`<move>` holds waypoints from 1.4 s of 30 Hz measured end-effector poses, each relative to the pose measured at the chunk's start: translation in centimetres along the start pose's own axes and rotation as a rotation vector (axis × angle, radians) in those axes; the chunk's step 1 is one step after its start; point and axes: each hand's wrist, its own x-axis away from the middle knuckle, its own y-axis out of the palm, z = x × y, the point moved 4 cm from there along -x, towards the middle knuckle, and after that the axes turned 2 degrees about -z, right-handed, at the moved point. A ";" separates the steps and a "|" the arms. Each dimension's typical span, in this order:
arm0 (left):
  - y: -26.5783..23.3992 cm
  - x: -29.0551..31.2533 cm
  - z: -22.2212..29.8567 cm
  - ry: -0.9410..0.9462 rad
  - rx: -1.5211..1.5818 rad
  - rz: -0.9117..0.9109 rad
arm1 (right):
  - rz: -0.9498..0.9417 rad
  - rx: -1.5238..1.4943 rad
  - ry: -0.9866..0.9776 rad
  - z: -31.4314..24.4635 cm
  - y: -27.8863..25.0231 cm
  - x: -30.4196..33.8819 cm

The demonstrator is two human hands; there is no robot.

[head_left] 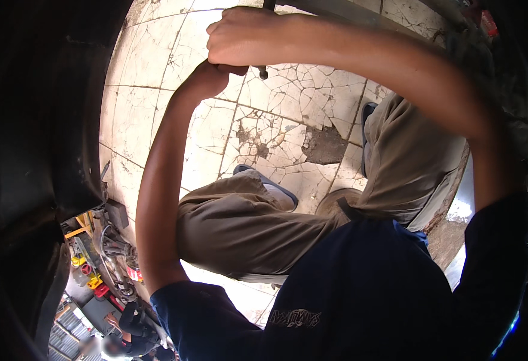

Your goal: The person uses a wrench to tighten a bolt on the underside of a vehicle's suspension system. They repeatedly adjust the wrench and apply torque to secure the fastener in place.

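Note:
Both my arms reach up to the top of the head view, where my hands meet. My right hand [246,37] is closed in a fist round a dark metal bar [263,72]. The bar shows above and below the fist, and its lower end is small and knob-like. Just below and touching it is my left hand [210,79], with its fingers curled. Most of those fingers are hidden behind the right hand, so I cannot make out what they hold.
I sit low on a round seat [340,200] above a cracked tile floor [300,90] with a broken patch [325,145]. A large black panel [23,120] stands close on the left. Tools and metal parts [115,246] lie at lower left, near another person [133,325].

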 end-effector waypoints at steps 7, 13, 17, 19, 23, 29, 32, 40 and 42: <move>0.4 -0.9 -0.8 0.092 -0.026 0.006 | 0.022 -0.017 0.019 0.0 0.4 0.0; 0.6 -0.7 -1.8 0.126 0.012 0.071 | -0.036 0.059 0.034 -0.2 1.2 -0.2; -0.1 -1.4 -2.3 0.231 0.029 0.038 | -0.043 0.002 0.068 0.5 0.1 -0.3; 0.5 -1.4 -2.6 0.172 0.089 0.064 | -0.049 0.074 0.085 0.3 1.7 -0.3; 0.4 -0.9 -2.1 0.150 0.065 0.049 | 0.008 0.046 0.044 0.0 0.1 0.0; 0.4 -0.3 -1.5 0.041 0.065 0.038 | -0.080 0.056 0.059 0.4 1.8 -0.7; -0.2 -0.1 -0.5 0.105 0.043 -0.031 | 0.057 0.023 0.030 0.5 -0.7 0.4; 0.1 -1.8 -1.8 0.222 -0.103 0.002 | -0.051 0.005 0.021 0.7 0.3 -0.4; 0.6 -1.8 -2.5 0.204 -0.072 0.025 | -0.100 -0.014 0.072 0.4 1.9 -0.4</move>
